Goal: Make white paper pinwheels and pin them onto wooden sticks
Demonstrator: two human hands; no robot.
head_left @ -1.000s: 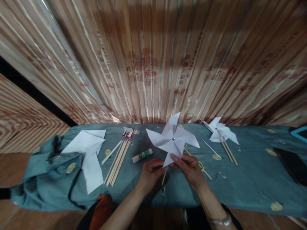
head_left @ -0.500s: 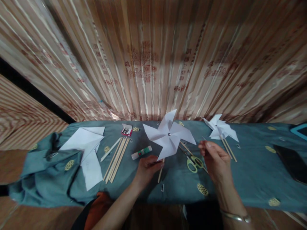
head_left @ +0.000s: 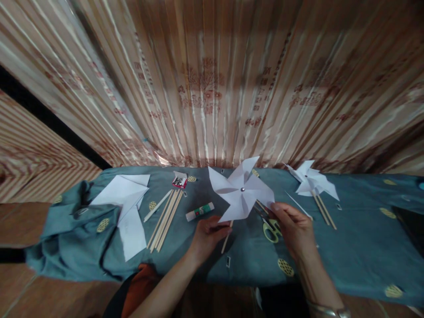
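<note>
A white paper pinwheel with a metal pin at its centre stands on a thin wooden stick above the teal cloth. My left hand is closed round that stick just below the blades. My right hand reaches in from the right, its fingertips touching the pinwheel's right blade; the fingers are bent and nothing shows inside them. Green-handled scissors lie just under my right hand.
A teal cloth covers the table. On it lie a glue stick, a bundle of wooden sticks, white paper sheets, a small box of pins, and a second pinwheel at right. A striped curtain hangs behind.
My right hand let go of the pinwheel's lower edge, swung out to the right, then came back to touch the right blade. The left hand kept hold of the stick.
</note>
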